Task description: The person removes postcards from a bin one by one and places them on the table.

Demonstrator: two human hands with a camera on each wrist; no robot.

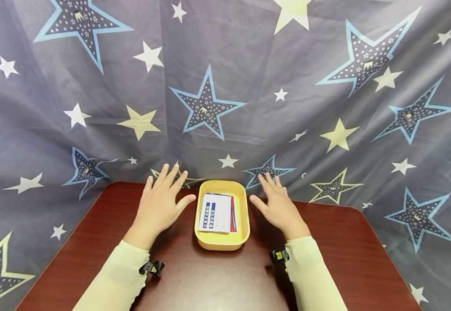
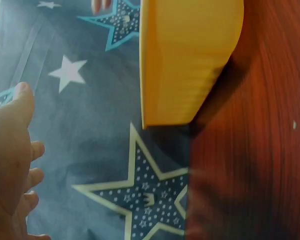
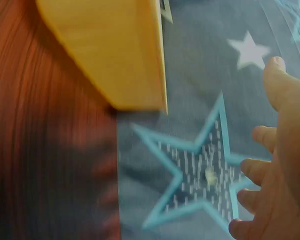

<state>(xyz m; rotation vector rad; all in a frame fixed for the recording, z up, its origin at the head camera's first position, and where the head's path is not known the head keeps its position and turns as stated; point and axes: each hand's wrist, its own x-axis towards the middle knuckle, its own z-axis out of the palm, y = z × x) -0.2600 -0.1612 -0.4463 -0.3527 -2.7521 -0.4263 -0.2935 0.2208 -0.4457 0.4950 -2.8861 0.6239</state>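
A yellow plastic bin (image 1: 222, 247) stands on the table between my two hands. Inside it lies a small stack of cards (image 1: 220, 214), the top one white with blue printed blocks, with a red-edged one (image 1: 233, 216) showing beneath. Left of the bin, my left hand (image 1: 162, 203) is held with fingers spread and nothing in them. My right hand (image 1: 280, 207) is on the other side, its fingers extended and holding nothing. Both wrist views show the bin's outer wall (image 2: 190, 60) apart from the fingers.
The reddish-brown wooden table (image 1: 194, 285) reaches back to a grey curtain (image 1: 248, 112) printed with stars, which hangs behind and along the sides. A black strap device (image 1: 152, 268) sits on the left wrist, and another (image 1: 279, 255) on the right.
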